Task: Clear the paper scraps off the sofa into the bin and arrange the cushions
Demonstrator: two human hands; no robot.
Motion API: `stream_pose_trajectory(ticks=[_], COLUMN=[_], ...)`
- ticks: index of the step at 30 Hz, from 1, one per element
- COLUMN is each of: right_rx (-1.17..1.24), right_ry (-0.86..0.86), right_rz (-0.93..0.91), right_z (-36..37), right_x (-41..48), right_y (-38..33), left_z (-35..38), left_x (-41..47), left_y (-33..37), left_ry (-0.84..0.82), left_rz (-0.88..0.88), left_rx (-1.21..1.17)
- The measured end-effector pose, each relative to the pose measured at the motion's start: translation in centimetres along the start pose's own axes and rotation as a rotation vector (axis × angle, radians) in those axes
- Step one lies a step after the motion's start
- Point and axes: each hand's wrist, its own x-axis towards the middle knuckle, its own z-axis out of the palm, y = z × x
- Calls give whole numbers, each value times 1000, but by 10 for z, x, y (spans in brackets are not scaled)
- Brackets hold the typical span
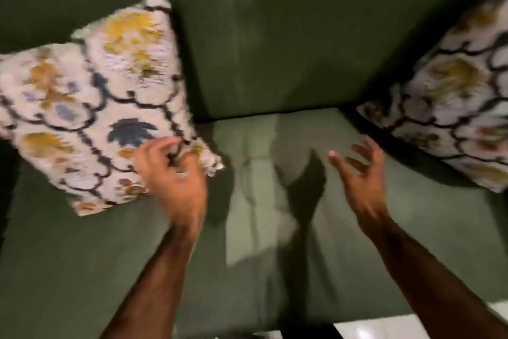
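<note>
A patterned cream cushion (pixel 93 108) with black lattice, yellow and blue motifs leans against the back of the green sofa (pixel 275 50) at the left. My left hand (pixel 176 173) grips its lower right corner. A second cushion of the same pattern (pixel 450 97) rests in the sofa's right corner. My right hand (pixel 360 173) hovers over the seat between the two cushions, fingers spread, holding nothing. No paper scraps or bin are in view. The picture is blurred.
The green seat (pixel 261 173) stretches between the cushions, with my hands' shadows on it. A strip of pale floor (pixel 398 327) shows at the bottom right past the seat's front edge.
</note>
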Motion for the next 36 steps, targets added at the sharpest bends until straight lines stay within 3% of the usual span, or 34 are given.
stream_pose_trajectory(ticks=[3, 5, 7, 9, 12, 15, 19, 24, 29, 36], right_rx=[-5, -22, 32, 24, -83, -58, -67, -183, -250, -262], right_ry=[466, 638, 605, 429, 179, 8, -44, -199, -186, -34], right_rz=[142, 205, 196, 170, 179, 127, -2, -170, -161, -189], right_z=[-114, -181, -230, -259, -278, -284, -232, -173, -162, -154], right_x=[22, 36, 55, 81, 118, 139, 140, 148, 141, 81], right_y=[24, 31, 36, 41, 47, 44, 20, -14, -25, -65], left_z=[106, 176, 241, 286, 316, 303, 248, 184, 177, 123], left_x=[-47, -63, -63, -54, -48, -56, -62, -63, -62, -41], left_y=[91, 141, 178, 200, 214, 202, 153, 102, 98, 117], left_ry=[-620, -1005, -1221, -1302, -1285, -1119, -860, -732, -754, -966], left_rz=[146, 142, 86, -8, -204, -239, -344, -427, -449, -457], left_rx=[-116, -213, -202, -195, -262, -301, -391, -234, -188, -32])
